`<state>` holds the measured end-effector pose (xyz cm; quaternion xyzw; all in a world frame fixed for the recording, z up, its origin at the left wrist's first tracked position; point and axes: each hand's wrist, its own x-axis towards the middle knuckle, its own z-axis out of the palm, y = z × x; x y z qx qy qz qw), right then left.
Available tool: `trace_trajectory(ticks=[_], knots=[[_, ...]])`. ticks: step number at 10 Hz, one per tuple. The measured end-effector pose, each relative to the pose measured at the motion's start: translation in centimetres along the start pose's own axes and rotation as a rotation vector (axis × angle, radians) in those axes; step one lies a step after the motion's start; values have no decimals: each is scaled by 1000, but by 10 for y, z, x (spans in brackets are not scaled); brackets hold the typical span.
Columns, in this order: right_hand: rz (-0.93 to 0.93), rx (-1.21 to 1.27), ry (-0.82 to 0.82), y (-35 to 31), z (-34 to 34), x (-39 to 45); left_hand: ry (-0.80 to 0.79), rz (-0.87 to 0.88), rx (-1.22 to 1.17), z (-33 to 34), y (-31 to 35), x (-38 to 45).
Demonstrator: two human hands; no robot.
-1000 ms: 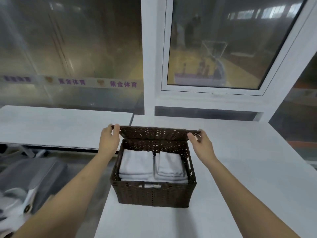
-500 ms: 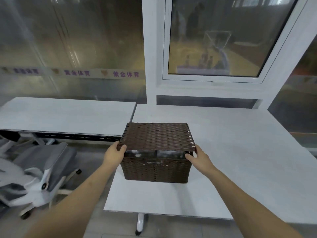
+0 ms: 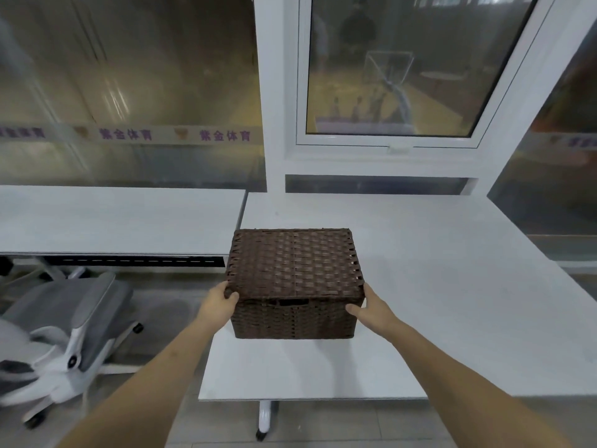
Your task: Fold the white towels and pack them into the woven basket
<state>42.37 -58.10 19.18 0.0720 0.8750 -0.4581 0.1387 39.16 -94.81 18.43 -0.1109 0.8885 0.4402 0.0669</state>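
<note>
Both of your hands were on the woven basket [image 3: 294,282], one per front corner. Your left hand [image 3: 219,303] had its fingers curled round the front-left corner of the lid [image 3: 292,261], thumb hooked over the edge. Your right hand [image 3: 371,308] was cupped against the front-right corner, fingers curved along the side wall and thumb pressing the front face just under the lid's rim. So neither was flat or spread, both were gripping wicker.

That lid sat flat and square on the basket, no gap showing along the front edge. No white towels were visible anywhere, so I'd guess they were inside under the lid, but you couldn't actually confirm that from this view.

The basket stood on the white table [image 3: 436,270], near its left edge and well forward of the window [image 3: 387,69] behind it. Left of the basket, across the gap, was a second table [image 3: 113,218], with a grey office chair [image 3: 64,318] below it.

Step-wise, this looked like the very end: seating the lid. Next move was probably just a light press to check it was seated, then letting go without dragging the basket toward that left edge.
</note>
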Motion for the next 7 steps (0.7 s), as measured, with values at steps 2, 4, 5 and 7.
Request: trace_trajectory(ticks=[2, 4, 5, 7], knots=[[21, -11, 11, 0, 4, 9, -47, 28, 38, -1, 5, 1], [5, -131, 49, 2, 4, 5, -51, 42, 243, 7, -10, 5], [-20, -272, 56, 1, -3, -3, 23, 92, 393, 18, 7, -12], [-140, -571, 109, 15, -28, -26, 2, 272, 580, 62, 52, -48]])
